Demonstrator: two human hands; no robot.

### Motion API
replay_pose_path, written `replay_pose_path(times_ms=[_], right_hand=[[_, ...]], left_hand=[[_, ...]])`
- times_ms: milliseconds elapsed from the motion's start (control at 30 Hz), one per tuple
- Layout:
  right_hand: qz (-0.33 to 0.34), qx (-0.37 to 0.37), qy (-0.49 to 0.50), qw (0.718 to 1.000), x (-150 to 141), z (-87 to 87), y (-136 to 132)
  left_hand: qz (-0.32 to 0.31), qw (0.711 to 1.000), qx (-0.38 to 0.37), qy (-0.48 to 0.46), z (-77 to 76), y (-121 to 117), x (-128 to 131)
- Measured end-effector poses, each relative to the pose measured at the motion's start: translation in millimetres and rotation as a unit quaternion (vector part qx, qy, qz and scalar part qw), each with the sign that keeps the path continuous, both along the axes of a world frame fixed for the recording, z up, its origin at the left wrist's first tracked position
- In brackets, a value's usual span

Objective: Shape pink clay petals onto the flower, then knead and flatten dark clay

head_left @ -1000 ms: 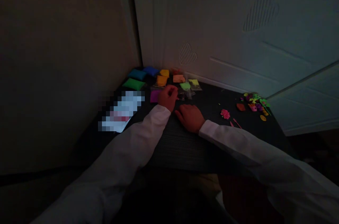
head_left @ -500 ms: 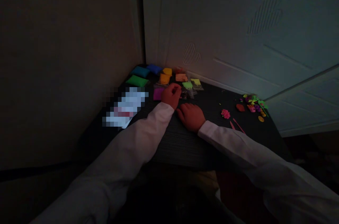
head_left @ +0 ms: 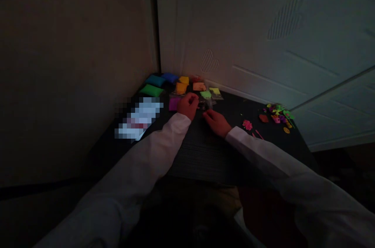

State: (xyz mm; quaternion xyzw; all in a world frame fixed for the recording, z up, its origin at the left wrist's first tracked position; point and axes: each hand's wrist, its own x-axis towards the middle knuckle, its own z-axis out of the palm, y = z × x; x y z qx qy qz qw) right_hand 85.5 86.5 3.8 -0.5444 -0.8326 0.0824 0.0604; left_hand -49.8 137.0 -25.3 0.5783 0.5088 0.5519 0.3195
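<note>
on the dark wood-grained table (head_left: 199,154), with crumpled clear plastic wrapping (head_left: 208,103) just right of curled fingers on left hand (head_left: 188,106), just beyond curled fingers on right hand (head_left: 217,122); cannot tell whether together or clamped on anything.

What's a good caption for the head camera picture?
Left hand beside a purple packet, right hand nearby, and a pink flower on the dark table.
</note>
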Motion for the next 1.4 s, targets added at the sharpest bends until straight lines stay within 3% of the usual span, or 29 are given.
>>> replay_pose_path(times_ms=[267, 467, 633, 767, 867, 967, 1100, 1233, 1400], right_hand=[[-0.005, 0.037, -0.009, 0.999, -9.3, 2.6, -22.7], [-0.006, 0.015, 0.027, 0.999, -3.6, -1.5, -12.4], [0.035, -0.042, 0.088, 0.995, 29.1, 20.9, -0.9], [0.094, -0.075, 0.106, 0.987, 55.5, 34.3, -32.0], [0.088, -0.081, 0.13, 0.984, 58.9, 25.7, -63.9], [0.047, -0.076, 0.185, 0.979, 54.2, 14.4, -76.1], [-0.028, -0.059, 0.306, 0.95, 48.0, 13.5, -57.7], [-0.081, -0.028, 0.437, 0.895, 42.9, 14.7, -28.7], [-0.106, -0.042, 0.537, 0.836, 39.4, -2.3, -16.2]], left_hand=[[0.014, 1.0, -0.015, 0.02, 9.1, -5.1, -0.6], [0.014, 0.999, -0.025, 0.038, 9.2, -4.4, -2.6], [0.005, 0.999, -0.027, 0.043, 2.3, -1.7, -3.6], [-0.021, 0.999, -0.029, 0.038, -3.4, 0.8, -2.1], [-0.037, 0.998, -0.027, 0.039, -5.1, 0.9, -1.2], [-0.054, 0.997, -0.022, 0.045, -2.9, -2.6, -2.2], [-0.106, 0.993, -0.013, 0.054, 8.7, -14.1, -1.4], [-0.189, 0.98, -0.028, 0.051, 23.7, -27.2, 11.3], [-0.199, 0.976, -0.073, 0.049, 33.5, -35.1, 31.3]])
